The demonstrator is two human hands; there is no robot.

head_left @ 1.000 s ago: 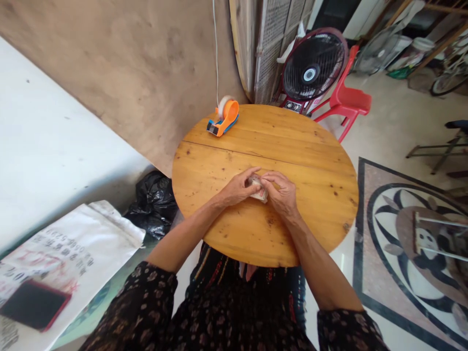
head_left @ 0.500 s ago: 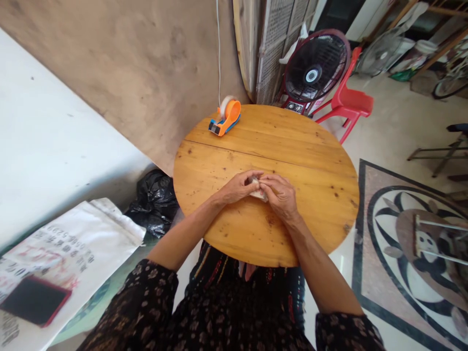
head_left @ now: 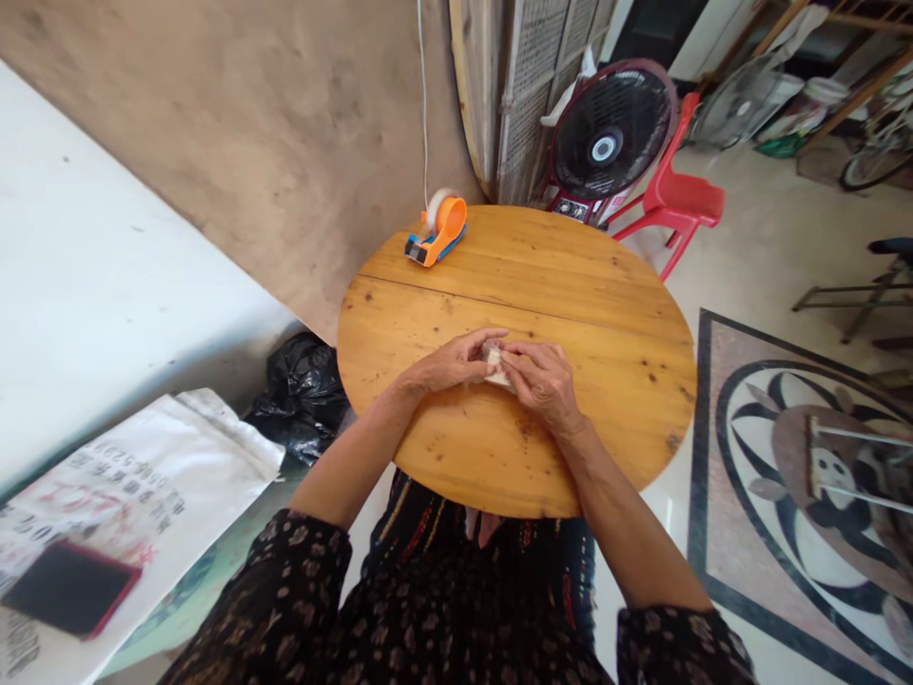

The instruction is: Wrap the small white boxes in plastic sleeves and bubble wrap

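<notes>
Both my hands rest near the middle of a round wooden table (head_left: 606,314). My left hand (head_left: 449,363) and my right hand (head_left: 543,379) meet fingertip to fingertip and pinch a small whitish object (head_left: 494,366) between them. The object is mostly hidden by my fingers, so I cannot make out what it is. An orange and blue tape dispenser (head_left: 437,231) with a roll of clear tape stands at the table's far left edge, well away from both hands.
A black floor fan (head_left: 606,133) and a red plastic chair (head_left: 677,195) stand beyond the table. A black plastic bag (head_left: 303,395) lies on the floor at left, beside a white printed sack (head_left: 128,485) with a dark phone (head_left: 61,588) on it.
My hands have shifted slightly on the table and stay closed on the small object. Nothing else has moved.
</notes>
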